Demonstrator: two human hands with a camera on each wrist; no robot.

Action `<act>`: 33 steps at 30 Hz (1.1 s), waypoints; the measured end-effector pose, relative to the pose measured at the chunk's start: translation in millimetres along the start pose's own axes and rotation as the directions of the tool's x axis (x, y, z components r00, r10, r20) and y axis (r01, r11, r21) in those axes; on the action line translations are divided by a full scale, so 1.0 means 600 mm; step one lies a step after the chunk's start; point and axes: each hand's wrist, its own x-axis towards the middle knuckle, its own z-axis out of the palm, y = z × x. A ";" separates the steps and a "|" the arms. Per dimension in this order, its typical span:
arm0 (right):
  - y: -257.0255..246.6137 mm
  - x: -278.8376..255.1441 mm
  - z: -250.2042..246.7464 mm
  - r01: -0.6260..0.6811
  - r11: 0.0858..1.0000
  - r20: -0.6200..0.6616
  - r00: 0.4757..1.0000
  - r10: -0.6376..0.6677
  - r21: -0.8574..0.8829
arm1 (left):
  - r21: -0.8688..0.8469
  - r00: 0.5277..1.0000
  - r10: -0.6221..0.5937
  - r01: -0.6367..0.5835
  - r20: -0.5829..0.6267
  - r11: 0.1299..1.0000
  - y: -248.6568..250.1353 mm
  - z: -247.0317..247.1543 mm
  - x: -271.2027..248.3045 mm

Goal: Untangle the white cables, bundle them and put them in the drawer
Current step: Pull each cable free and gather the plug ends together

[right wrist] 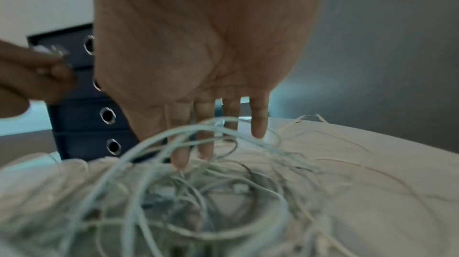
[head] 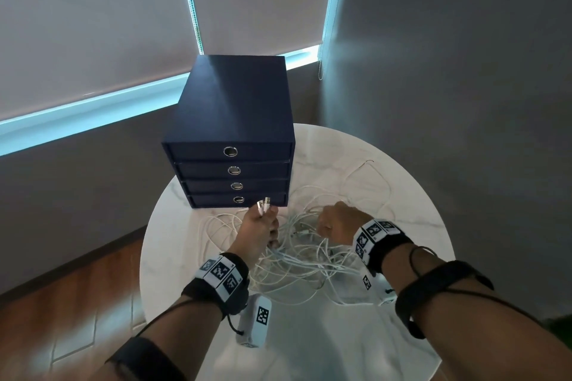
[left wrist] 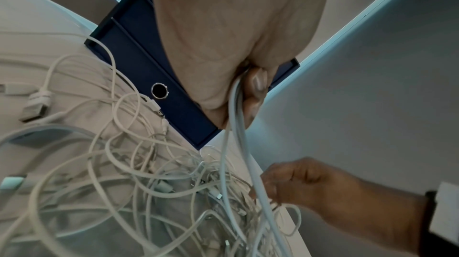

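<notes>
White cables [head: 312, 254] lie in one loose tangle on the round marble counter [head: 411, 195], lower centre of the head view, just in front of the dark blue drawer unit [head: 230, 120]; all four drawers appear shut. Left hand [head: 260, 226] is closed round a few strands, with two plug ends [head: 263, 204] sticking up past the fingers, in front of the lowest drawer [head: 238, 199]. Right hand [head: 340, 219] is spread, fingers straight and pointing down into the pile, holding nothing that I can make out. Handling, as a judgement: the cables look light, limp and smooth-jacketed, so a lifted loop will drag its neighbours and a loose pinch may slip; strands are thin, plugs are the only rigid parts. Best hold is likely at or just behind a plug, feeding that end back through the crossings rather than pulling mid-length, which would tighten knots. Views compared: the left wrist view shows what the head view hides, namely the strands [left wrist: 236, 116] running out of the closed fist down into the heap, plus a larger plug [left wrist: 37, 104] at left of frame. The right wrist view, blurred, shows the open palm and four fingers [right wrist: 206, 143] dipping among loops, which the head view shows only from the back. Only the head view gives the whole tangle's spread and the full drawer stack.
</notes>
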 end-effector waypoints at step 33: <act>0.016 0.014 0.044 -0.470 0.643 0.037 0.823 0.567 0.605 | -0.045 0.992 0.038 -0.032 0.120 0.998 0.034 0.049 -0.010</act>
